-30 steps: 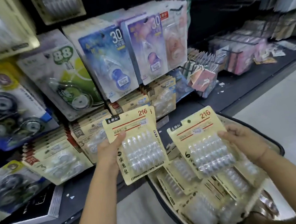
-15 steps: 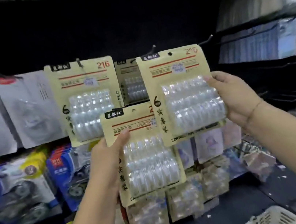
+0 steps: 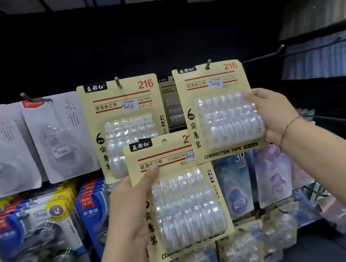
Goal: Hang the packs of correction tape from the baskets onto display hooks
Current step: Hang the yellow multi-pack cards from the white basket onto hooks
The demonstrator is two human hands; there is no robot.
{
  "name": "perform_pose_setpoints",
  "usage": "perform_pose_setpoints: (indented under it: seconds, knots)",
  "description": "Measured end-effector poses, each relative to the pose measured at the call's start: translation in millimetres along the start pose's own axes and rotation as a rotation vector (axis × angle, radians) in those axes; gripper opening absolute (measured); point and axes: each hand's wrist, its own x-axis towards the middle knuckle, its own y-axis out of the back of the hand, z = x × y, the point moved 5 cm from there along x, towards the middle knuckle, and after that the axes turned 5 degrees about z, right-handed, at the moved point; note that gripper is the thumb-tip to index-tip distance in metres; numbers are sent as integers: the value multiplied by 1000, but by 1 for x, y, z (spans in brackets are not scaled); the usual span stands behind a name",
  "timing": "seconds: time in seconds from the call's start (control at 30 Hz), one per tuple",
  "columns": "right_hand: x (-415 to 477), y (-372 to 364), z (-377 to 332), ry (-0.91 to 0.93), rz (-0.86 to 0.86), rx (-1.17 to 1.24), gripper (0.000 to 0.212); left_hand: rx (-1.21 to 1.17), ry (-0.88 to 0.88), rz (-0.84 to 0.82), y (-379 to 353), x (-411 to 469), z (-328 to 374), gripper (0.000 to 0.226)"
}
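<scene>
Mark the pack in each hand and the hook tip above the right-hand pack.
Right-hand pack (image 3: pixel 226 120): head view, blister middle.
Left-hand pack (image 3: pixel 188 209): head view, blister middle.
Hook (image 3: pixel 208 63): head view, peg tip at the card's top edge.

Grey-white packs (image 3: pixel 56 137) hang at left — blue packs (image 3: pixel 37 236) below, pastel packs (image 3: pixel 273 178) lower right.

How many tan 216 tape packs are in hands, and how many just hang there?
In hands: 2, lower tan card pack in left hand, right tan card pack in right hand
Hanging unheld: 2, left tan card pack, half-hidden tan pack
Total: 4
</scene>
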Motion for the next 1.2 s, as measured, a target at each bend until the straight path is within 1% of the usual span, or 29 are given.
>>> perform_pose_setpoints:
  seconds: [0.17, 0.27, 0.37, 0.43, 0.47, 0.53, 0.57, 0.6, 0.7, 0.77, 0.87, 0.93, 1.0, 1.1, 1.2]
  knots:
    - [28, -13, 14, -51, -67, -4, 12, -12, -16, 24, 0, -4, 0, 8]
    - [51, -27, 26, -136, -135, 57, 25, 3, -56, 48, 4, -5, 0, 8]
    - [71, -37, 36, -203, -174, 86, 27, 40, -79, 73, 8, -4, 1, 10]
    - [81, -38, 40, -199, -173, 82, 31, 66, -72, 96, 14, -2, 2, 9]
    - [83, -38, 40, -181, -168, 66, 28, 68, -63, 106, 18, -1, 2, 10]
    - [86, -41, 41, -140, -143, 20, 15, 48, -28, 122, 25, 1, 1, 10]
    - [87, -44, 42, -131, -125, 9, 13, 33, -11, 121, 28, 2, 1, 11]
    - [88, -49, 44, -127, -105, -8, 13, 22, 5, 113, 29, 1, 1, 14]
    - [98, -65, 57, -135, -42, -66, 13, 31, 28, 74, 27, 0, -1, 33]
    - [108, -76, 65, -145, 18, -88, 12, 39, 30, 76, 26, -1, -2, 35]
    - [121, -89, 71, -152, 105, -133, 4, 30, 35, 74, 23, 0, -4, 32]
    - [129, -95, 73, -160, 148, -174, 7, 20, 41, 68, 21, 0, -6, 32]
    - [140, -102, 76, -162, 162, -202, 15, 10, 47, 73, 19, 0, -8, 34]
    - [152, -106, 77, -162, 177, -235, 10, 19, 54, 69, 17, 0, -8, 33]
    - [160, -109, 78, -152, 176, -245, 13, 25, 53, 69, 19, 3, -9, 35]
